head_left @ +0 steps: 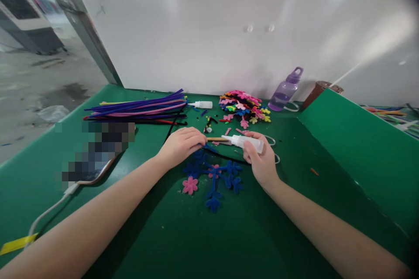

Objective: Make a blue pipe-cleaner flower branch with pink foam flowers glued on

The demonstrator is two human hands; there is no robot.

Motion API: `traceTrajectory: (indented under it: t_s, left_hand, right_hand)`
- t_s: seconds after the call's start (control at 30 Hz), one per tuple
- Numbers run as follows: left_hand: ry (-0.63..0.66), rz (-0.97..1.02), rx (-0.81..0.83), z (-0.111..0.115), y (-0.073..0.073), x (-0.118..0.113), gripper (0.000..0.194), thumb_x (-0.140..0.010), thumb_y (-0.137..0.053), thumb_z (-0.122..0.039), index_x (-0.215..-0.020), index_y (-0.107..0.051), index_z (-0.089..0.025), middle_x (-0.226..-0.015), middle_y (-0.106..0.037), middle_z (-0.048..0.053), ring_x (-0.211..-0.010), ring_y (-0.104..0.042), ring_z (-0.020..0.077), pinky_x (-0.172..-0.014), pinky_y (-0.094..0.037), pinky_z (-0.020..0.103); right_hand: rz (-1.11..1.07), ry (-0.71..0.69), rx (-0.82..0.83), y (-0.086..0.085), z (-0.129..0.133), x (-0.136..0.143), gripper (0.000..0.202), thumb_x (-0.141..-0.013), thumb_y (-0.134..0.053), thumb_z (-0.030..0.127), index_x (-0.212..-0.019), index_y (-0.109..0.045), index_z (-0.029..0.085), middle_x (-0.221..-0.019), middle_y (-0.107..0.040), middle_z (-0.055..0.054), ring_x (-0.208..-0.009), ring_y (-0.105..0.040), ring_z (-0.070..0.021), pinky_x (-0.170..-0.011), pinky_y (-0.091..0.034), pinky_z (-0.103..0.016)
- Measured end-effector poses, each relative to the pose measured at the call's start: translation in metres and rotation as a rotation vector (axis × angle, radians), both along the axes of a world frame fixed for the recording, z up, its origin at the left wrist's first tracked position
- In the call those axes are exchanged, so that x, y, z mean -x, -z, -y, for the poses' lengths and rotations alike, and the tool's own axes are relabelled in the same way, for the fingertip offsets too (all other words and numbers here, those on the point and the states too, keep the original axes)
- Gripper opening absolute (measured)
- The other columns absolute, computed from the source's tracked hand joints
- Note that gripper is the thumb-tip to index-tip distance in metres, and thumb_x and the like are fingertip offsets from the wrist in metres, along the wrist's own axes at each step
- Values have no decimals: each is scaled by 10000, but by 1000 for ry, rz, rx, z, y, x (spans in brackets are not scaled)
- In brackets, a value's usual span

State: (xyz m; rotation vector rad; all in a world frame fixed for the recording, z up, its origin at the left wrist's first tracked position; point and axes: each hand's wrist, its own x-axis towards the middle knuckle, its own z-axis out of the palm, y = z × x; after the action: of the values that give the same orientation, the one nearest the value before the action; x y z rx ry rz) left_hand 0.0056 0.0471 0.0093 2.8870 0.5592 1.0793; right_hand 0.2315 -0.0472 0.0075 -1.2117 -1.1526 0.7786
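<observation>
My right hand (262,154) is closed around a small white glue bottle (245,143), its nozzle pointing left. My left hand (185,144) pinches a thin tan stick (216,139), whose far end lies close to the nozzle; whether they touch I cannot tell. Below the hands lies a blue fuzzy pipe-cleaner piece (214,176) with flower-shaped ends. One pink pipe-cleaner flower (190,185) is at its left, another pink flower (214,171) at its middle. White scissor-like loops (270,140) show behind my right hand. A black pipe cleaner (229,158) runs between the hands.
Behind are a bundle of pipe cleaners (140,107), a second glue bottle (203,104), a pile of colourful flowers (244,104), a purple water bottle (286,91) and a brown cup (317,91). A phone (98,161) with a cable lies left. A green panel (360,152) stands right.
</observation>
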Motion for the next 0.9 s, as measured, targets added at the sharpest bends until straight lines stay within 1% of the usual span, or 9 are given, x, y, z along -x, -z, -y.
traceTrajectory:
  t_s: [0.17, 0.23, 0.3, 0.4, 0.47, 0.53, 0.67, 0.8, 0.9]
  left_hand:
    - [-67, 79, -93, 2, 2, 0, 75, -828, -559, -224, -777, -606, -194, -815, -681, 21, -826, -599, 144, -762, -453, 291]
    - [-91, 74, -124, 3, 3, 0, 67, -829, -561, -229, -844, -623, -207, -790, -665, 22, -812, -586, 147, -732, -443, 287]
    - [-88, 55, -141, 4, 4, -1, 127, -834, -556, -227, -943, -619, -218, -793, -655, 22, -807, -573, 149, -710, -432, 284]
    - [-50, 25, -144, 4, 4, -1, 186, -845, -539, -207, -1022, -597, -218, -860, -668, 23, -836, -563, 150, -728, -425, 288]
    - [-44, 28, -134, 3, 5, -1, 172, -844, -540, -201, -1004, -601, -212, -899, -675, 26, -845, -564, 150, -737, -422, 292]
    - [-47, 49, -120, 3, 5, -1, 149, -837, -552, -205, -975, -608, -207, -914, -677, 26, -836, -568, 147, -729, -422, 289]
    - [-4, 72, -83, 6, 4, -2, 152, -821, -581, -225, -969, -610, -220, -895, -686, 10, -825, -573, 139, -738, -434, 283]
    - [75, -41, -71, 9, 2, -2, 146, -845, -545, -235, -974, -614, -235, -910, -701, -3, -872, -576, 154, -777, -433, 300]
    - [75, -94, -73, 8, 1, -2, 135, -865, -509, -230, -939, -622, -231, -921, -704, -6, -890, -577, 153, -802, -424, 308]
  right_hand:
    - [88, -125, 61, -5, 7, 4, 297, -787, -573, 422, -963, -513, 191, -611, -567, 11, -464, -470, -93, -426, -372, -241]
    - [100, -136, 62, -6, 9, 5, 296, -788, -573, 420, -965, -510, 191, -608, -560, 17, -462, -482, -93, -429, -391, -244]
    - [90, -119, 36, -6, 9, 6, 303, -797, -564, 410, -998, -479, 201, -638, -554, 23, -456, -501, -92, -437, -420, -250]
    - [89, -63, -2, -3, 8, 7, 355, -790, -575, 393, -1060, -422, 220, -831, -580, -18, -516, -569, -103, -479, -481, -272]
    - [123, -36, 1, -2, 6, 8, 383, -780, -585, 393, -1078, -411, 225, -978, -573, -61, -567, -597, -113, -495, -499, -278]
    - [183, -11, 12, -1, 6, 7, 385, -784, -577, 399, -1086, -414, 225, -1046, -567, -86, -559, -587, -107, -477, -487, -271]
    - [313, 59, 1, -3, 7, 6, 397, -785, -569, 412, -1103, -428, 222, -1038, -586, -93, -550, -557, -103, -462, -459, -256]
    - [493, 104, 37, -5, 8, 7, 457, -780, -563, 438, -1158, -417, 225, -968, -612, -72, -485, -507, -96, -436, -418, -257]
    - [562, 110, 35, -3, 8, 7, 474, -785, -550, 448, -1177, -403, 225, -964, -617, -72, -482, -510, -104, -446, -412, -266]
